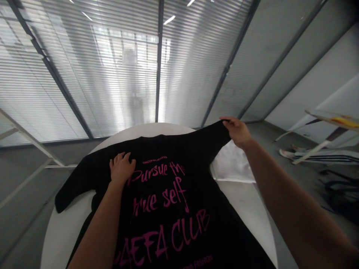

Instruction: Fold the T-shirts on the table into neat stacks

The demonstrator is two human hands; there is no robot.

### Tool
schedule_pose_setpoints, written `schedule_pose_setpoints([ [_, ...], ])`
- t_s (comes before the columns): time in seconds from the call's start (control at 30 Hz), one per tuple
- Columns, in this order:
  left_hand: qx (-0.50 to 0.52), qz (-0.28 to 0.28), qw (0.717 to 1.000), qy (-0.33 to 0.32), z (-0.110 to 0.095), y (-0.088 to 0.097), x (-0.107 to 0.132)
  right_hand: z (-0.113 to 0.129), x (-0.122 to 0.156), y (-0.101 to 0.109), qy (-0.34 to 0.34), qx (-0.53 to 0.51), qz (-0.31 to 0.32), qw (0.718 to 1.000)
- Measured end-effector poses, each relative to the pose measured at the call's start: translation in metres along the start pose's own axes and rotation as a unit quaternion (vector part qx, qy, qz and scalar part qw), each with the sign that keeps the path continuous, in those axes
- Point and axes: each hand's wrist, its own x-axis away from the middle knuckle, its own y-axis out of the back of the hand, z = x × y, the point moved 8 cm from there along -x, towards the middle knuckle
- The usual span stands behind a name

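A black T-shirt (168, 209) with pink lettering lies spread over a round white table (246, 209). My left hand (121, 168) rests flat on the shirt's upper chest, fingers spread. My right hand (237, 130) is closed on the end of the shirt's right sleeve (215, 136), holding it stretched out toward the far right. The left sleeve (73, 186) lies flat over the table's left edge.
A white cloth (232, 166) lies under the raised sleeve on the table. Glass walls with blinds (126, 67) stand behind. At right are a white frame stand (322, 134), striped fabric (322, 157) on the floor and dark cables (339, 194).
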Motion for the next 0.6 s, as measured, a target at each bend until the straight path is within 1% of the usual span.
schedule_pose_setpoints([
  [0.07,0.0,-0.004,1.0,-0.001,-0.001,0.001,0.0,0.001,-0.009,0.009,-0.002,-0.05,-0.009,0.999],
  [0.1,0.001,-0.003,1.0,0.0,-0.001,0.001,0.0,0.001,-0.013,0.011,-0.008,-0.061,-0.006,0.998],
  [0.13,0.002,-0.002,1.0,0.001,0.0,0.001,0.0,0.003,-0.016,0.011,-0.011,-0.049,0.002,0.999],
  [0.2,0.002,0.001,1.0,0.003,0.0,0.0,0.0,0.012,-0.021,0.013,0.006,0.034,0.003,0.999],
  [0.27,0.002,0.0,1.0,0.004,0.0,0.0,0.0,0.029,-0.022,0.013,0.049,0.136,-0.017,0.989],
  [0.3,0.002,-0.001,1.0,0.003,0.0,0.001,0.0,0.038,-0.022,0.011,0.074,0.171,-0.025,0.982],
  [0.37,0.002,-0.003,1.0,0.002,0.0,0.001,0.0,0.055,-0.022,0.004,0.118,0.201,-0.034,0.972],
  [0.43,0.003,-0.003,1.0,0.0,0.0,0.0,0.0,0.066,-0.023,-0.004,0.15,0.205,-0.036,0.967],
  [0.5,0.004,-0.001,1.0,-0.002,0.0,0.0,0.0,0.064,-0.028,-0.012,0.151,0.204,-0.035,0.967],
  [0.53,0.004,0.0,1.0,-0.002,0.0,0.0,0.0,0.056,-0.031,-0.014,0.129,0.202,-0.032,0.97],
  [0.6,0.002,0.002,1.0,0.0,0.0,0.0,0.0,0.029,-0.035,-0.019,0.053,0.196,-0.018,0.979],
])
